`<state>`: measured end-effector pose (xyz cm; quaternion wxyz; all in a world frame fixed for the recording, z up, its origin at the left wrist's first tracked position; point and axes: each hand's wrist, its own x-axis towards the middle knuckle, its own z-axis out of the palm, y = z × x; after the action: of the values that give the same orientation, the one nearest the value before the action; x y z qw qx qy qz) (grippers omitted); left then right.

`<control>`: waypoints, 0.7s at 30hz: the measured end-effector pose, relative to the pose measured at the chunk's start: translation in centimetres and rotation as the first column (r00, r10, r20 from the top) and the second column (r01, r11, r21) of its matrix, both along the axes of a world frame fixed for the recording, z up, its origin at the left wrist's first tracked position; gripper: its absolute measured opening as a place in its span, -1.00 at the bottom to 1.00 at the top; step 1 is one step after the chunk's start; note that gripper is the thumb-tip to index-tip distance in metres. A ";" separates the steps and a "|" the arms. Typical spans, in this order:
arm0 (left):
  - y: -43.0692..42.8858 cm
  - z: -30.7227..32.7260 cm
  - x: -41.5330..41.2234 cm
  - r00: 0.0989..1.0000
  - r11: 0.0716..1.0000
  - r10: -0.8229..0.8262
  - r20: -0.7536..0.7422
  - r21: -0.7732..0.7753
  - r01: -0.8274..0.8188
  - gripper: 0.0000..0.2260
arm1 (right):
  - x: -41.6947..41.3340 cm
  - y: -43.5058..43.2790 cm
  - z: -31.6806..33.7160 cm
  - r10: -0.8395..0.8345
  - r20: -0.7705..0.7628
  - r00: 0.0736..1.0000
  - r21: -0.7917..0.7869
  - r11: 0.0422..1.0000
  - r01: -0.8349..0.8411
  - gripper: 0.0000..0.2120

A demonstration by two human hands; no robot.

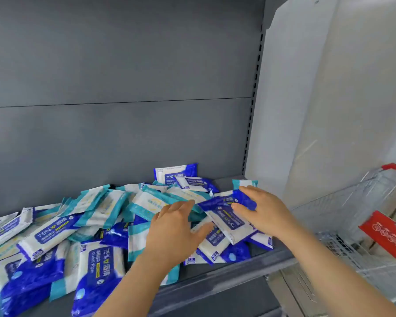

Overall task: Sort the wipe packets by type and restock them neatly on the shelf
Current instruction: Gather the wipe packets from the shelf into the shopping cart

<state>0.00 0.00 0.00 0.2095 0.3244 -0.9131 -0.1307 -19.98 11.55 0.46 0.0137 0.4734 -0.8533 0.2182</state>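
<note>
Your left hand (pixel 172 232) lay released on the heap, fingers straight and spread and the thumb out to the right, palm down on the packets in the middle of the grey metal shelf (pixel 226 280). Your right hand (pixel 263 211) reached in just beside it, further right. Its fingers and thumb were laid across the far end of one dark blue and white plastic wipe packet marked 75% (pixel 226 223). That packet sat tilted on top of the pile between your two hands. A bit of its blue end showed between thumb and forefinger. Whether you were pinching it or only pressing on it, I cannot tell.

The rest of the stock was unsorted. The dark blue and white alcohol wipe packets (pixel 48 234) and the teal and white plastic wipe packets (pixel 146 202) lay mixed and overlapping at all angles, from the near left corner across to the right of centre. The blue ones crowded the near left and the teal ones ran along the far middle. One blue packet (pixel 175 173) leaned upright against the grey back panel (pixel 124 65). One teal packet (pixel 245 183) lay apart at the far right, just beyond your right fingertips.

To the right of the shelf stood a silver wire shopping trolley (pixel 352 213) with a red handle (pixel 394 168) and a red plastic tag (pixel 385 235).
</note>
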 end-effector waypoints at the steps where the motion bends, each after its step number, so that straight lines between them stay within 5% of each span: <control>1: 0.5 -0.4 -1.1 0.997 0.999 0.000 0.072 0.053 -0.003 -0.25 | -1.1 0.4 -0.5 -0.003 0.047 0.999 0.036 0.999 0.002 -0.35; 5: 2.3 -1.8 -5.0 0.959 0.985 0.136 0.248 0.071 -0.158 -0.10 | -4.6 1.6 -1.9 0.012 0.309 0.951 0.121 0.991 -0.052 -0.26; 9: 2.5 -2.3 -7.6 0.952 0.939 0.257 0.168 0.190 -0.287 -0.15 | -6.4 0.8 -2.3 0.128 0.428 0.895 -0.031 0.991 -0.127 -0.33; 15: 3.0 -2.0 -8.7 0.943 0.864 0.311 0.121 0.377 -0.333 -0.20 | -9.4 -0.2 -2.0 0.218 0.510 0.832 -0.057 0.974 -0.220 -0.35; 21: 3.6 -2.2 -10.0 0.909 0.816 0.405 0.096 0.411 -0.407 -0.22 | -11.3 -1.7 -3.4 0.203 0.581 0.788 0.020 0.964 -0.264 0.00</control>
<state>-9.98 3.60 -2.19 0.1553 0.5491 -0.7731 -0.2768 -31.25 9.81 -2.99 -0.2946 0.4876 -0.7623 0.3073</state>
